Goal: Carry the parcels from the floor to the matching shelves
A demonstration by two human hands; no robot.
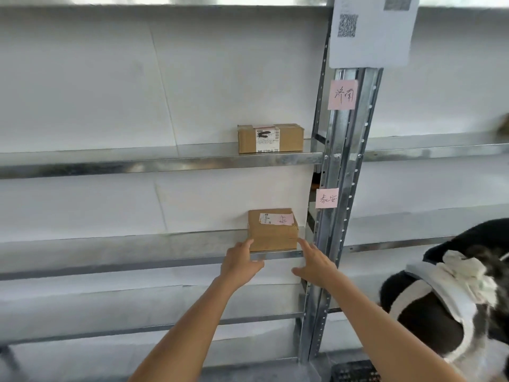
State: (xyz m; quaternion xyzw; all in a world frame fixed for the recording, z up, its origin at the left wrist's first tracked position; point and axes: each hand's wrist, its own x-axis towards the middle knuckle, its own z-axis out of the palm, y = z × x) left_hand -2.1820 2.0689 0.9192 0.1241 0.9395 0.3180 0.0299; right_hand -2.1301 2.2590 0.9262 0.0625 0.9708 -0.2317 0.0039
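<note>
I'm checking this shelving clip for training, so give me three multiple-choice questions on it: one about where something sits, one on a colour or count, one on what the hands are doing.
1. Where is the lower parcel?
A. on the floor
B. at the right end of a shelf, beside the upright post
C. on the top shelf

2. How many pink notes are stuck on the post?
A. two
B. four
C. none

3. What state are the hands in?
A. both fists closed
B. open, either side of the lower parcel
C. lifting the upper parcel

Answers: 1 B, it rests by the post. 2 A, upper note and lower note. 3 B, left hand and right hand spread open.
</note>
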